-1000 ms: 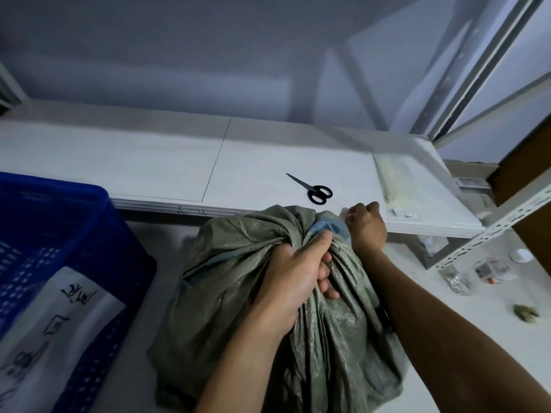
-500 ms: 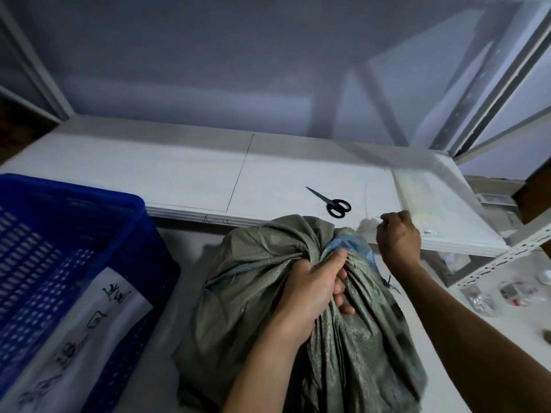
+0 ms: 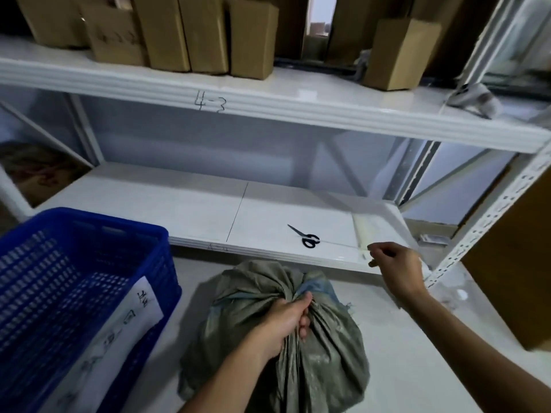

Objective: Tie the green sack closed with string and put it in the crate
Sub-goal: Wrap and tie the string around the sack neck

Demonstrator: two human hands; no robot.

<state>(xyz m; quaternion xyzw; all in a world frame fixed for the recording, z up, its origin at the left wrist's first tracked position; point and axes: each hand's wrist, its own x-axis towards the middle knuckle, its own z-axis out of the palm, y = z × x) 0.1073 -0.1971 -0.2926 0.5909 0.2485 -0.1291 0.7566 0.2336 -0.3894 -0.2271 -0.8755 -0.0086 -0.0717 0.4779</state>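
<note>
- The sack [image 3: 313, 353] sits on the pale floor [image 3: 417, 338] just in front of the low shelf [image 3: 208, 210], its neck gathered into a bunch at the top.
- The left hand [image 3: 283, 323] has a closed grip around that bunched neck, thumb along the folds.
- The right hand [image 3: 396, 269] is raised to the right of the sack, apart from it, over the shelf's front edge; its fingers are curled and pinched together. A faint thin line seems to run from it toward the scissors, but whether it holds string I cannot tell.
- Black scissors [image 3: 307, 238] lie on the shelf, left of the right hand.
- The blue crate [image 3: 74, 293] stands on the floor left of the sack, near it, with a white paper label [image 3: 119, 329] on its side.
- Cardboard boxes [image 3: 185, 31] stand on the upper shelf.
</note>
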